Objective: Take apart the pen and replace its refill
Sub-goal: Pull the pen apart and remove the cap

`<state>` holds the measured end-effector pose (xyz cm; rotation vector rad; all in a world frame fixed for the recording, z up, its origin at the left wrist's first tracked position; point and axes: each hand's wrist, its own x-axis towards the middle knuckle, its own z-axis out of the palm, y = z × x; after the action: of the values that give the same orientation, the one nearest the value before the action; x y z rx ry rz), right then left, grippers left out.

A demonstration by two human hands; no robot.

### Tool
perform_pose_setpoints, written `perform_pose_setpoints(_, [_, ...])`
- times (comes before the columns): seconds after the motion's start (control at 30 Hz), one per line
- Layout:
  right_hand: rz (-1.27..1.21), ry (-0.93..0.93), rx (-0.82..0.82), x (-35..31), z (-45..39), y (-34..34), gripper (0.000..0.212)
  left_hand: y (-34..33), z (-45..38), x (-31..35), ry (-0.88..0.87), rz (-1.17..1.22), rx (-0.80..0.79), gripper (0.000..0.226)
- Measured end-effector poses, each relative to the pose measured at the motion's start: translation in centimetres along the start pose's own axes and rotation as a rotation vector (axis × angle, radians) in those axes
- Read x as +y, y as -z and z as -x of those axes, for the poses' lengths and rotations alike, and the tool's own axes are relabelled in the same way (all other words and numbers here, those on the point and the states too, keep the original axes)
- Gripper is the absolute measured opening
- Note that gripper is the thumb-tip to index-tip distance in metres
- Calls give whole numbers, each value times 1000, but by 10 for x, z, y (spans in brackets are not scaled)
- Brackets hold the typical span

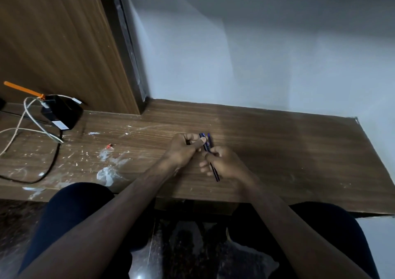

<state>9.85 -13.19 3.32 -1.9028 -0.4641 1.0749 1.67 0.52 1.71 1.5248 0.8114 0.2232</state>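
Both my hands meet over the middle of the wooden table [277, 142]. My left hand [183, 148] pinches the upper end of a dark blue pen [205, 143] between thumb and fingers. My right hand [222, 163] grips a thin dark blue piece [214, 173] that sticks out below the fingers toward me. A second blue strip shows beside the pen's top end [209, 138]. The image is blurred, so I cannot tell whether the pieces are joined or separate.
A black adapter box [62, 112] with white [25, 127] and black cables [51, 161] lies at the table's left, next to an orange stick [23, 89]. White smears [109, 171] and a small red bit [109, 146] mark the tabletop. My knees sit under the front edge.
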Motion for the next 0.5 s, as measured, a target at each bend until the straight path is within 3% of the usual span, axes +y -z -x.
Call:
perform_pose_setpoints(0.07, [-90, 11, 1, -5, -7, -3, 21, 1, 0, -2, -21, 33, -34, 21])
perform_pose_setpoints(0.23, [-7, 25, 92, 2, -18, -10, 31, -1, -1, -8, -5, 95, -19, 28])
perform_pose_setpoints(0.5, [62, 132, 229, 11, -32, -23, 29, -5, -6, -7, 57, 214, 20, 22])
